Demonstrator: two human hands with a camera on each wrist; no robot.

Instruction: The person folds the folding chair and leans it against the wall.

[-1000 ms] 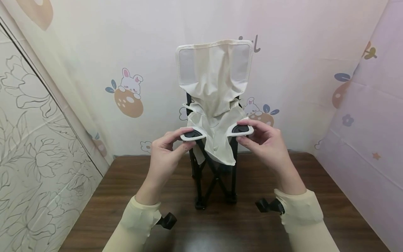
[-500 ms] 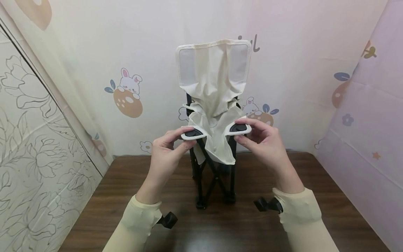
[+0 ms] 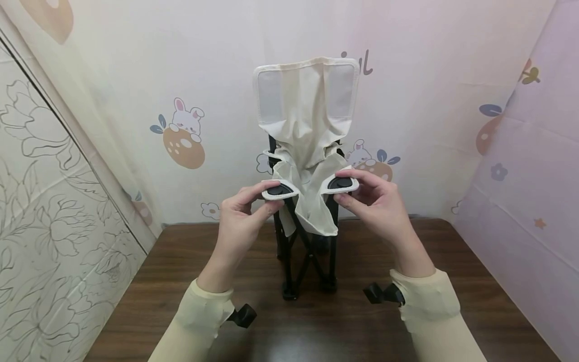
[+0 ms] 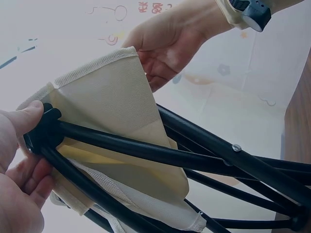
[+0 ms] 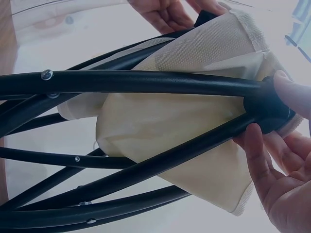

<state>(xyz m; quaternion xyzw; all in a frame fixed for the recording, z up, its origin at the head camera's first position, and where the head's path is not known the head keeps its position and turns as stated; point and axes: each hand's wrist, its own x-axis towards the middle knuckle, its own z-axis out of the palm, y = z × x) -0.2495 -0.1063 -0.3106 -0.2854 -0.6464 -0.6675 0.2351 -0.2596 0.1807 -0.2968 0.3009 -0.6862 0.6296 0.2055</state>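
Left hand [image 3: 238,213] and right hand [image 3: 380,201] are level with each other, each pinching a front corner of a folding chair [image 3: 311,136], fingers above and thumb below. One has the left corner [image 3: 280,189], the other the right corner [image 3: 339,184], with not much of a gap between the two. From the wrists you can see a black joint [image 4: 46,128] at one grip and another joint [image 5: 265,104] at its mate. My guess is they're held just there because cloth and frame meet at those points, and one hand a side gives an even hold.

Bare table [image 3: 316,332] lies nearest, brown and wood-grained. Farther in, the chair stands on it, between the two arms and toward the far edge. Its black legs [image 3: 289,261] cross in an X and sit close together, so I'd call it partly folded. Above them the seat [image 3: 312,208] sags and bunches between the corners, a point of cloth drooping in front.

Behind that rises the back [image 3: 307,100], creased down the middle, a grey panel either side. So the chair faces the person, its long axis upright, feet down; how far it leans I can't tell.

Last comes a pale curtain [image 3: 420,100] printed with bunnies.
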